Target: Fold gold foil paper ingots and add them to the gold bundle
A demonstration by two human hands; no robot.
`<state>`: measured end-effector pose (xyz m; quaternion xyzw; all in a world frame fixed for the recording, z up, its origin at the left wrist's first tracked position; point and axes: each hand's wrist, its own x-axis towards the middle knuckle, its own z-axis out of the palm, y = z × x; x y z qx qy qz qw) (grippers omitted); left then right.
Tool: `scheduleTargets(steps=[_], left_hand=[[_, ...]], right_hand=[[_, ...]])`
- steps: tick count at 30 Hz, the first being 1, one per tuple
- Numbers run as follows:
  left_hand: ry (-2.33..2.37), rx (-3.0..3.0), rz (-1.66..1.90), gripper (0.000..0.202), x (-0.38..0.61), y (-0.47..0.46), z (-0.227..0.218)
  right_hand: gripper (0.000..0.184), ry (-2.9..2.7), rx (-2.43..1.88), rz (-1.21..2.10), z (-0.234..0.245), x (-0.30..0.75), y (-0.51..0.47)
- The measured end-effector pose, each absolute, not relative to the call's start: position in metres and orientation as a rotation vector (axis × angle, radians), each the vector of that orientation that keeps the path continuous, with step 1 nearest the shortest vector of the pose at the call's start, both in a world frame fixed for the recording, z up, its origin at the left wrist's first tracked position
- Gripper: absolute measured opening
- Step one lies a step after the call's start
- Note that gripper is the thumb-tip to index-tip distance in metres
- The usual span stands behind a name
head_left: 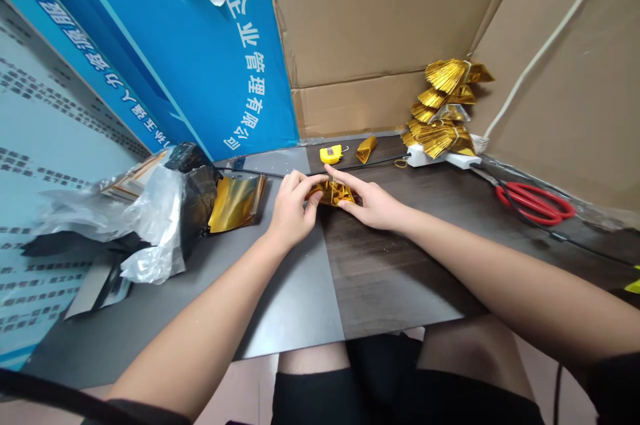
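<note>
Between my two hands is a piece of shiny gold foil paper (327,193), folded into a small shape, just above the table. My left hand (294,207) pinches its left end between thumb and fingers. At the other end, my right hand (374,203) grips with the thumb below and the index finger stretched along the top. A thin yellowish rubber band (334,176) runs upright by the right index finger and across the foil. Fingers cover part of the foil. To the left, a stack of flat gold foil sheets (235,203) sticks out of a black plastic wrapper (193,195).
Behind my hands lie a yellow tape measure (331,155) and a folded gold foil piece (367,149). Fanned gold foil bundles (443,108) are piled on a white power strip (425,157). Red-handled scissors (535,203) and a black cable lie right. Cardboard (360,18) walls the back.
</note>
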<state>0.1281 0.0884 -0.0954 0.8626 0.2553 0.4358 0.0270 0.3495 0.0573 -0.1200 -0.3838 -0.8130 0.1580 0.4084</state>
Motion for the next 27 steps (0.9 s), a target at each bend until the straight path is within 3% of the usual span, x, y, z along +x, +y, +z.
scheduleTargets(steps=[11,27], left_hand=[[0.752,2.425,1.39,0.029,0.128,0.097,-0.102],[0.781,2.677,1.321,0.027,0.131,0.097,-0.108]], right_hand=[[0.079,-1.979,-0.921,0.506,-0.124,0.352,0.063],[0.086,-2.094,-0.941,0.473,-0.117,0.353,0.058]])
